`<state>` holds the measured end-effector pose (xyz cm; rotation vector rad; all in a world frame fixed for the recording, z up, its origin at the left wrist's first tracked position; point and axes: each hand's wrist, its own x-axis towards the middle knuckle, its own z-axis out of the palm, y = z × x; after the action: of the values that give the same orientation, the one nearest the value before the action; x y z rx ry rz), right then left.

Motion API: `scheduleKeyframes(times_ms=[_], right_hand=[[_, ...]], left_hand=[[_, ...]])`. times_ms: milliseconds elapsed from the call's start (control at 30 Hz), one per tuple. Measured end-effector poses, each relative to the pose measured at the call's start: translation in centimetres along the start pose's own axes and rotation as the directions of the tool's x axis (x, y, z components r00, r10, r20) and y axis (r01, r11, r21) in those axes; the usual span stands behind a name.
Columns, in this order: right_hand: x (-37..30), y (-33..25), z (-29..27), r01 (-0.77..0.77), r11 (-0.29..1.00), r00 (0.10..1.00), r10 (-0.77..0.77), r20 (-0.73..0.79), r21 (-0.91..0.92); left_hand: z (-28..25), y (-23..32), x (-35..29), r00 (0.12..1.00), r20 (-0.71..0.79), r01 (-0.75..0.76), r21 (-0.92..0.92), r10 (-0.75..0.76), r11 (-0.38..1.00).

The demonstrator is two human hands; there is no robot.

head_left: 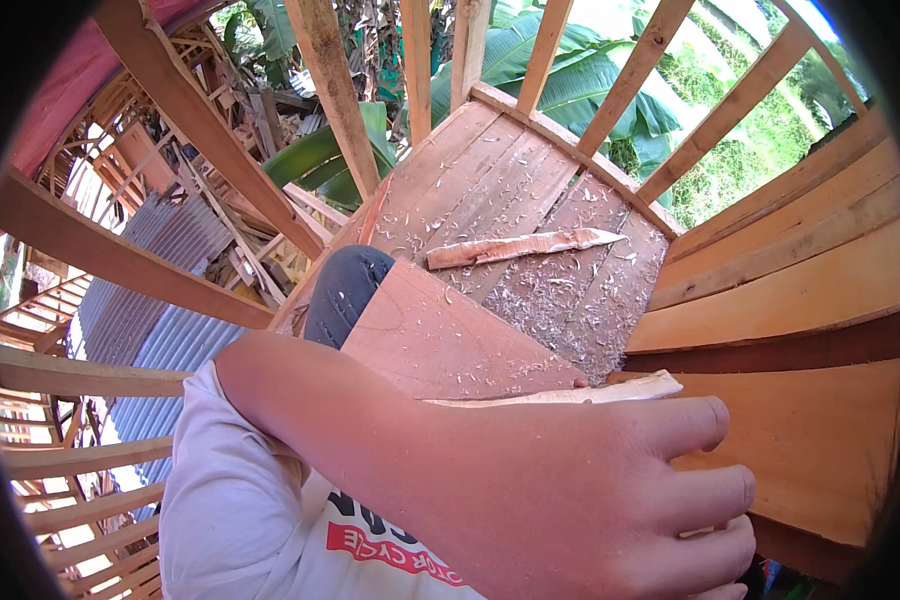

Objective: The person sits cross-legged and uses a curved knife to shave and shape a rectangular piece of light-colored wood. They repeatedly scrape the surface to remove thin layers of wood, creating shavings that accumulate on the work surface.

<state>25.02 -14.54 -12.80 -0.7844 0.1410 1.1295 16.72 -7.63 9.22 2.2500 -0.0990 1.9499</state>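
My left hand [670, 490] is raised close in front of me, its arm crossing from the left. Its back faces up, and the bent fingers stand apart with nothing visible between them; the palm side is hidden. Past its knuckles shows a pale strip of wood [610, 390], partly covered by the hand. A flat reddish board [440, 335] lies by my dark-trousered knee [355, 285]. At the board's right corner is a small reddish tip, perhaps a fingertip; otherwise my right hand is hidden. Beyond lies a pointed, roughly carved stick [520, 248].
Pale shavings [570, 310] litter the plank floor [460, 150]. Wooden posts [335, 90] ring the far and left sides, with large green leaves behind. Plank walling [780, 300] rises on the right. Corrugated metal sheets [170, 330] and scrap timber lie outside, to the left.
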Motion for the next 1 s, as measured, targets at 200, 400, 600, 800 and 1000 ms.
scheduleKeyframes(times_ms=[200,400,600,800,1000], right_hand=[[0.8,-0.1,0.4,-0.056,0.997,0.998,0.056,0.001,0.058],[1.2,0.3,0.6,-0.036,0.999,0.996,0.036,-0.077,0.009],[1.0,0.4,-0.2,-0.023,0.999,0.994,0.026,0.103,-0.03],[1.4,2.0,-2.7,0.016,0.999,0.985,-0.007,0.172,-0.046],[1.4,-0.7,-0.3,-0.016,1.0,0.983,0.014,0.181,0.009]], left_hand=[[-2.3,0.2,2.4,0.98,0.176,-0.121,0.133,0.096,0.984],[-1.5,1.4,1.2,0.969,0.226,-0.121,0.066,0.103,0.991],[-1.5,1.8,0.3,0.947,0.284,-0.159,0.008,0.15,0.987],[-2.9,3.5,0.2,0.914,0.371,-0.182,0.018,0.162,0.983],[1.2,0.8,1.3,0.815,0.561,-0.086,-0.133,0.146,0.987]])
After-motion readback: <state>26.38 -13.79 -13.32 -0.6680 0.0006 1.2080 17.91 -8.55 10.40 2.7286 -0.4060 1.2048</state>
